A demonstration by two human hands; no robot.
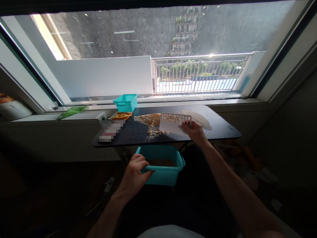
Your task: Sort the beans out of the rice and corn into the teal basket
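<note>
Left hand (137, 169) grips rim of turquoise bin (162, 176), just below table (220, 129) edge; right hand (196, 133) grasps end of white scraper (170, 127). Mixed grain (151, 121) lies left of right hand, pale grain (198, 118) just beyond it. Best: scraper's edge flat, strokes short and slow, bin level, close under edge, pale heap undisturbed.
</note>
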